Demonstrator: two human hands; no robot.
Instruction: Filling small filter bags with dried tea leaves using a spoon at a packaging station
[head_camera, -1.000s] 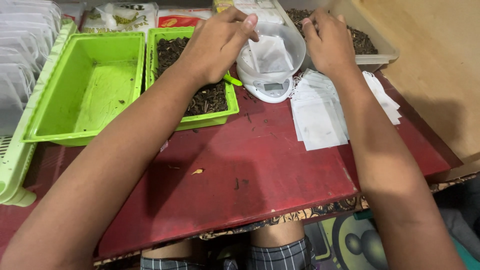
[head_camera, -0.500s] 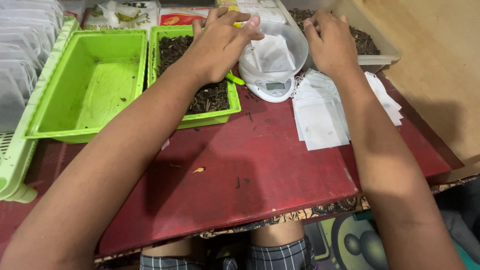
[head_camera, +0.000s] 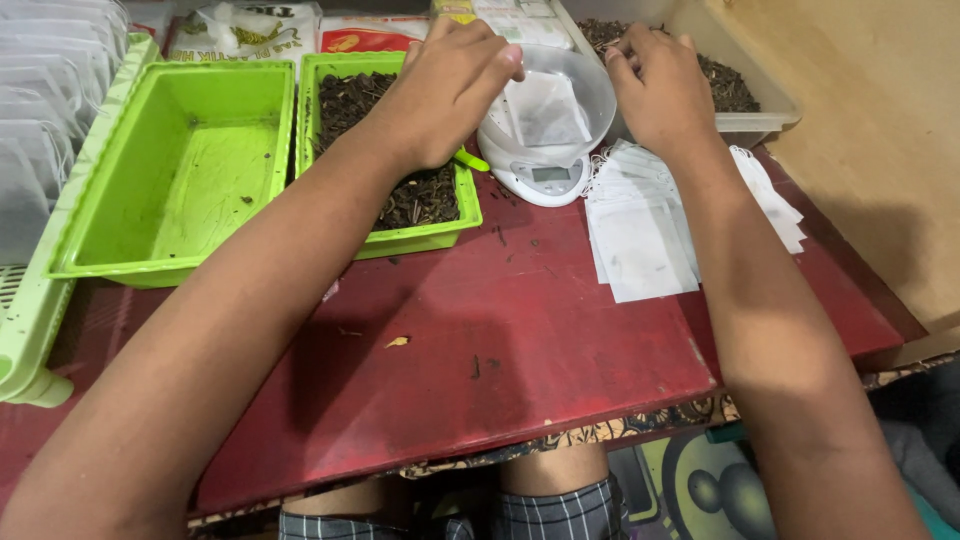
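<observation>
On the red table (head_camera: 520, 330), both forearms stretch forward. Left hand (head_camera: 445, 90) hovers knuckles-up over the green tray (head_camera: 390, 240), fingers curled; what it grips is hidden. Right hand (head_camera: 660, 90) pinches the white pouch (head_camera: 545, 110) in the scale's bowl (head_camera: 595, 85).

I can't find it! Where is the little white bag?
The little white bag lies in the scale's bowl, top middle, between both hands, right of the green tray.
</observation>
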